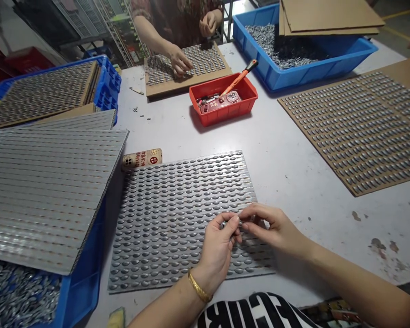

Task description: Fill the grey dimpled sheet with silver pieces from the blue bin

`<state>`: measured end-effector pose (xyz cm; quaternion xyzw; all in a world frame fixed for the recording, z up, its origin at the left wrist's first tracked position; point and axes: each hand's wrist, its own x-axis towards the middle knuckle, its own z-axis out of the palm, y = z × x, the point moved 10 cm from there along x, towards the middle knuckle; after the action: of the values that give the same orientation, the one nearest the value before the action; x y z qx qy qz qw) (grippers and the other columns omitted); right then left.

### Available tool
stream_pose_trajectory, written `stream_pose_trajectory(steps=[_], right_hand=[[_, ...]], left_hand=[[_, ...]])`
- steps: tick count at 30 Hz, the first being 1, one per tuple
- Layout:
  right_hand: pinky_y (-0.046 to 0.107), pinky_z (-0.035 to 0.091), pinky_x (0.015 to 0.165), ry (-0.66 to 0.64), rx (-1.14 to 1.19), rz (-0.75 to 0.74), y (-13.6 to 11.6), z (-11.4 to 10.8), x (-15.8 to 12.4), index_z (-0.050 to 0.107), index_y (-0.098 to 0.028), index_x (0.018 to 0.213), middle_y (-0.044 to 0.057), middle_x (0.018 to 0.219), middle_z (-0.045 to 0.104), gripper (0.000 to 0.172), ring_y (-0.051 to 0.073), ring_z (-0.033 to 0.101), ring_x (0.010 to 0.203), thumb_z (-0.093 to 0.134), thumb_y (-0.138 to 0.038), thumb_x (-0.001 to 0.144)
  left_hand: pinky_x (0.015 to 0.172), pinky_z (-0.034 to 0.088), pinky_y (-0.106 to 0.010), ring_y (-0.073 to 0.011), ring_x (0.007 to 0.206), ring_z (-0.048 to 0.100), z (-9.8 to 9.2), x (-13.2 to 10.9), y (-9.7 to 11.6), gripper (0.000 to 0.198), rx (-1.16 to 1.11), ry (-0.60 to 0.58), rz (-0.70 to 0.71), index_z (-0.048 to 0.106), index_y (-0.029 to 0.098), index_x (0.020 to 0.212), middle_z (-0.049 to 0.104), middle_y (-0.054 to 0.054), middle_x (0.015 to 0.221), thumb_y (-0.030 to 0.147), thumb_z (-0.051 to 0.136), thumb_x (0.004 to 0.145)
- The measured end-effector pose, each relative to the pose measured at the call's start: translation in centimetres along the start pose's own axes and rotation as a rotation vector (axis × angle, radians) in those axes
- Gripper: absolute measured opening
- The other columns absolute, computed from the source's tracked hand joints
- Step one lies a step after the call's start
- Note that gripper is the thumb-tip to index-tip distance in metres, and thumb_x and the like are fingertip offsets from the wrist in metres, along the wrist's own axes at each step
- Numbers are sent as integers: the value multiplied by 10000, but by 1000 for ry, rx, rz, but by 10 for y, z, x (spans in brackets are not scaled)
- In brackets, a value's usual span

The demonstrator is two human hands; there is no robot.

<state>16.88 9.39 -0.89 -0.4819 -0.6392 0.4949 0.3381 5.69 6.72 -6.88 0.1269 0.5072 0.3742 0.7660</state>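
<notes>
**Item one?**
Left hand (218, 253), bangle side. Fingers bunched and half closed, fingertips drawn toward the thumb, just above the sheet. A gold bangle (198, 286) sat at the wrist.

**Item two?**
Right hand (269, 228), fingers curled and only partly open, tips meeting those of the left hand. Whether either pinched a small metal piece, I could not tell; the fingers hid it.

**And the goods?**
A grey sheet of oval metal pieces (150, 287), set in tight rows, lay flat on the white table (304, 173), directly under both hands at 12 o'clock, its nearest rows partly covered by them.

**Surroundings?**
At 9 o'clock, a tilted ribbed sheet (51, 196) rested on a blue crate (85, 278) of loose pieces. At 1 o'clock, a blue crate (314, 77) of pieces sat under cardboard (328, 16). At 12 o'clock, a red tray (222, 116) held a phone in a red case (218, 102) and an orange-handled tool (239, 77).

**Anyone else?**
One co-worker at far 12 o'clock — right-of-picture hand (179, 61) resting on a similar board (187, 86).
</notes>
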Motion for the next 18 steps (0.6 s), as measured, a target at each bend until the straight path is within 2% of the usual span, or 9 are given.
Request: stream_pose_trajectory(steps=[5,8,11,14,18], right_hand=[[291,506,671,24,-27,-35,-3,-3,-2,655,-209,965,47,878,675,145,156,620,781,520,-240,923],[309,521,709,57,-43,-48,9,-13,0,663,-209,985,57,912,684,171,169,634,821,504,-234,928],[342,524,739,128,-207,-99,22,-27,3,662,-214,1011,70,940,680,184,188,631,857,498,-221,926],[358,519,760,78,-392,-193,28,-21,7,656,-219,1033,84,971,668,210,199,611,894,470,-191,937],[345,503,738,21,-572,-272,28,-10,9,643,-209,1048,89,963,651,245,201,576,881,432,-147,940]], left_hand=[[562,422,-196,-74,575,513,3,-1,1,291,7,-5,6,605,153,761,579,9,648,361,795,689],[575,447,-210,-103,658,574,1,-1,-2,279,-29,4,-39,635,144,861,641,-43,791,340,768,715],[648,501,-241,-129,730,626,-5,-2,-5,252,-73,39,-85,640,145,976,674,-80,914,209,711,743],[766,530,-276,-138,765,655,-7,-5,-7,275,-68,41,-99,634,141,983,690,-94,947,103,690,716],[800,536,-286,-144,778,668,-6,-6,-10,275,-50,18,-109,625,133,997,697,-115,977,136,709,736]])
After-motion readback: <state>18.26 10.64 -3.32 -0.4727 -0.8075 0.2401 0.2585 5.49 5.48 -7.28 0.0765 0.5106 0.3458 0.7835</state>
